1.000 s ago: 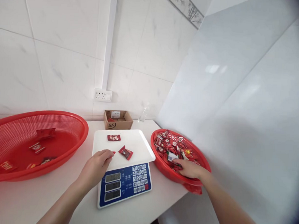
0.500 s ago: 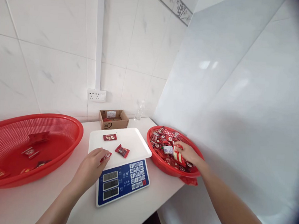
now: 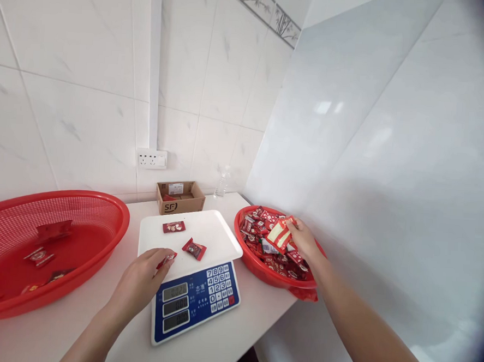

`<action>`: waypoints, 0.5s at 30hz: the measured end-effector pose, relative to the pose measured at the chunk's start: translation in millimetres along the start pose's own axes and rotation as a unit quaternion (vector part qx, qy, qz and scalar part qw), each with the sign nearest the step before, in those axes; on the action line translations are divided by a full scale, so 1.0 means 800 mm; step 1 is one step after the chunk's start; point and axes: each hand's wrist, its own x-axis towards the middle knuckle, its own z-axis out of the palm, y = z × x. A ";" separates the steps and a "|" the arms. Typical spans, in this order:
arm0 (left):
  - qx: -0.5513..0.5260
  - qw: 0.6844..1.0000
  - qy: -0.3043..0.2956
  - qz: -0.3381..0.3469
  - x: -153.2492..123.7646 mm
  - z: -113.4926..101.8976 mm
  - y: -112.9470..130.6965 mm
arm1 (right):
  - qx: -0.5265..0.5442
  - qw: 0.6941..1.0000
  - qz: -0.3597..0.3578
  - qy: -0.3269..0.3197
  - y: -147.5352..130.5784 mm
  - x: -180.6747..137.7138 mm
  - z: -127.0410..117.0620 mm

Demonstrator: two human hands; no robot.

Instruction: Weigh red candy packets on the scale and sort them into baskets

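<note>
My left hand [image 3: 144, 276] is closed around a small red-wrapped candy [image 3: 166, 260] at the near left edge of the white tray of a digital scale [image 3: 226, 234]. Two more wrapped pieces lie flat on that tray: a dark red packet [image 3: 174, 227] towards the back and a red-brown candy [image 3: 194, 249] near the middle. Over the right-hand red basket [image 3: 257, 265], heaped with red-wrapped sweets, my right hand [image 3: 305, 240] grips a red and cream packet [image 3: 280, 236] by its right side. Fingertips of the right hand are partly hidden behind the packet.
At left stands a larger red mesh basket [image 3: 119, 217] with several wrapped pieces inside. Behind the scale are an open cardboard box [image 3: 185, 205] and a clear bottle [image 3: 223, 182] by the wall. The white table [image 3: 254, 318] ends at the front right.
My right hand has lifted the red and cream packet up and slightly left from the heap. My left hand stays at the tray with its candy. The view has shifted slightly.
</note>
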 end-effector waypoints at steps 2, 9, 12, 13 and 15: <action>0.007 1.000 -0.003 -0.005 0.000 0.000 0.000 | 0.007 1.000 0.012 0.026 0.000 0.001 0.003; 0.005 1.000 -0.024 -0.016 0.001 -0.002 0.002 | 0.029 0.989 0.058 0.132 -0.009 0.002 0.004; 0.001 0.999 -0.028 -0.018 0.002 0.000 0.001 | 0.049 0.986 0.045 0.153 -0.025 -0.002 0.004; -0.001 1.000 -0.026 -0.016 0.001 0.001 0.001 | 0.062 0.986 0.038 0.152 -0.032 -0.005 0.007; -0.006 1.000 -0.025 -0.005 0.000 0.002 0.003 | 0.102 0.987 0.022 0.126 -0.050 -0.014 0.019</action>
